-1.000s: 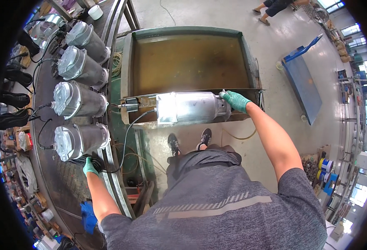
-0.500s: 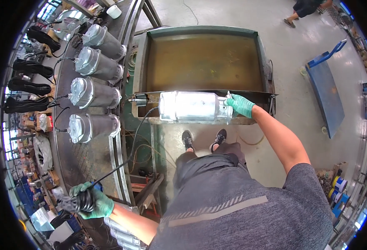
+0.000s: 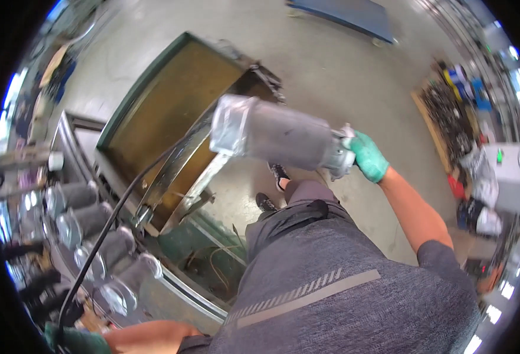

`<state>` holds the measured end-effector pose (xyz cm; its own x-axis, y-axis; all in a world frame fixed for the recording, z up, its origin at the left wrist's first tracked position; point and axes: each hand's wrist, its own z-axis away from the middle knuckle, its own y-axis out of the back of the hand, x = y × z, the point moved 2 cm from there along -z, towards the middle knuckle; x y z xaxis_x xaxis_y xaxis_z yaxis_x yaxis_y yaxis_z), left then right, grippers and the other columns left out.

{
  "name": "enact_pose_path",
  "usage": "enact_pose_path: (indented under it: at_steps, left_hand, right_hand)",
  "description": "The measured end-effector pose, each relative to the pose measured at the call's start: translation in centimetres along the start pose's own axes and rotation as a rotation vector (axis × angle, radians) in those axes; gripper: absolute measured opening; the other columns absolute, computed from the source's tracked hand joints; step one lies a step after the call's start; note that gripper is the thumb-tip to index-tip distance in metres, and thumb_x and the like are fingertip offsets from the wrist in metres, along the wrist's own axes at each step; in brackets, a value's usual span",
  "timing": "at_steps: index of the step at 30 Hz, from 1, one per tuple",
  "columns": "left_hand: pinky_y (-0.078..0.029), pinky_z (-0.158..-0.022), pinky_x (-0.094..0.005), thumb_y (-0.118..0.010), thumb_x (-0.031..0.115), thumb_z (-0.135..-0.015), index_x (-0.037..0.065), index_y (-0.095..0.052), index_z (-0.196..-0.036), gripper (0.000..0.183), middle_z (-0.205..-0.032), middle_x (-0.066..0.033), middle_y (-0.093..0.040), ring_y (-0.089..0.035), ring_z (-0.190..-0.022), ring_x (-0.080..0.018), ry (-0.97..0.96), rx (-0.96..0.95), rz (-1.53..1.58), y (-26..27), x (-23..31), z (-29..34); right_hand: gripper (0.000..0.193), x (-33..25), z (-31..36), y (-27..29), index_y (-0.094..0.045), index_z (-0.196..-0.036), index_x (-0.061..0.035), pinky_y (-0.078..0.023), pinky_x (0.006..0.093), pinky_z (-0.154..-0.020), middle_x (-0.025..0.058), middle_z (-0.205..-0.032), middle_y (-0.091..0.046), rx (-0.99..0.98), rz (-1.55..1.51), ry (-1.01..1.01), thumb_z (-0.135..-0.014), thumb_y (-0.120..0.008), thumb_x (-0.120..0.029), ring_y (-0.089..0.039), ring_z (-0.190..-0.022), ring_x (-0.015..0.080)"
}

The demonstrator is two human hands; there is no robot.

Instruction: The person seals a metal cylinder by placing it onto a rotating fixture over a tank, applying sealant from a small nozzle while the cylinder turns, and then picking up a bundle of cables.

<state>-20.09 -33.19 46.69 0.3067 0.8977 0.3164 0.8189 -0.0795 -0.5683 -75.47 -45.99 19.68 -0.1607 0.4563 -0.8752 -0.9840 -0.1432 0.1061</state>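
Note:
A grey cylindrical motor housing (image 3: 286,135), blurred by motion, hangs in the air in front of me with its shiny squarish cap to the left. My right hand (image 3: 370,158), in a green glove, is closed around the fitting at its right end. From the cap side a black cable (image 3: 115,212) runs down to the lower left. There my left hand (image 3: 77,340), also gloved in green, grips the cable; the picture's rim hides part of that hand and the bundle. A shallow tank (image 3: 174,85) with a brown bottom and green rim lies beyond the housing.
Several similar motor housings (image 3: 118,245) stand on the bench at the left, beside a metal rail (image 3: 192,295). A blue flat cart (image 3: 345,15) is at the far side. Right of me are a wooden-edged crate (image 3: 440,124) of dark parts and a white surface (image 3: 510,168).
My body has turned to the right, so tank and bench have swung left in view. The motor housing has come up off the tank's front edge, still in my right hand. My left hand is lower.

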Motion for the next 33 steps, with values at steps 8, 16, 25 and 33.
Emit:
enact_pose_path:
  at_steps: [8, 16, 25, 33]
  left_hand:
    - [-0.035, -0.113, -0.0504, -0.077, 0.029, -0.087, 0.003, -0.044, -0.145, 0.072, -0.140, -0.0163, -0.056, -0.051, -0.131, -0.0304, 0.781, -0.173, 0.377, -3.6, -22.7, 6.6]
    - [-0.030, -0.123, -0.0637, -0.083, 0.025, -0.080, 0.007, -0.059, -0.135, 0.063, -0.119, -0.0131, -0.072, -0.069, -0.112, -0.0312, 1.456, -0.367, 0.554, -27.6, -41.8, 23.4]
    - [-0.046, -0.110, -0.0664, -0.080, 0.025, -0.078, 0.005, -0.055, -0.132, 0.063, -0.103, -0.0144, -0.070, -0.067, -0.111, -0.0448, 1.734, -0.613, 0.291, -45.4, -59.4, 40.1]
    - [-0.065, -0.073, -0.0463, -0.067, 0.018, -0.078, -0.004, -0.054, -0.121, 0.050, -0.102, -0.0295, -0.071, -0.074, -0.092, -0.0421, 1.911, -0.775, -0.166, -55.6, -71.1, 45.0]
  right_hand:
    - [0.053, 14.4, 18.5, 11.7, -0.060, -0.130, 0.0014, -0.064, 0.0433, -0.065, 0.0136, -0.105, -0.071, 0.807, -0.460, -0.146, -0.097, -0.060, -0.040, -0.074, -0.088, 0.0283]
    - [0.038, 26.9, 26.0, 19.3, -0.066, -0.120, -0.0072, -0.062, 0.0441, -0.062, 0.0110, -0.099, -0.072, 1.275, -0.845, -0.376, -0.095, -0.058, -0.035, -0.073, -0.078, 0.0267]
    - [0.034, 38.8, 20.6, 34.4, -0.062, -0.115, -0.0051, -0.064, 0.0449, -0.057, 0.0143, -0.097, -0.072, 1.221, -0.856, -0.548, -0.096, -0.061, -0.033, -0.074, -0.076, 0.0275]
    - [0.034, 38.0, 8.5, 51.2, -0.057, -0.110, 0.0020, -0.064, 0.0389, -0.054, 0.0158, -0.093, -0.070, 1.081, -0.569, -0.686, -0.095, -0.066, -0.028, -0.074, -0.068, 0.0249]
